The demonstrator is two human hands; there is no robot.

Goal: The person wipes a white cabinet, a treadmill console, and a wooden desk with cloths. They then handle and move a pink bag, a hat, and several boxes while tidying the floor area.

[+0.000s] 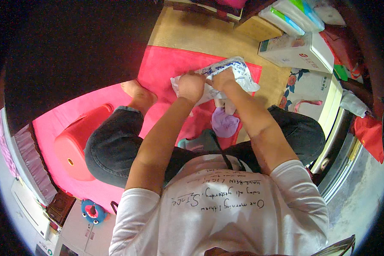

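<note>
A crumpled white plastic bag [243,76] with blue printing is spread before me, above a pink mat [176,60]. My left hand [191,87] is closed on its near left edge. My right hand [224,79] grips the bag beside it, its fingertips hidden by the plastic. The two hands are close together, and what the bag holds cannot be made out. Below my right wrist lies a bunched purple bag [225,123], with a pale object [229,107] against it, partly covered by my forearm. A grey-green item [195,144] lies between my legs.
A red plastic stool [80,144] lies on its side by my left knee. Right of the mat stand a white carton [296,52], a brown cardboard box [259,28] and a flower-printed box [307,86]. A blue plush toy [93,211] is at lower left.
</note>
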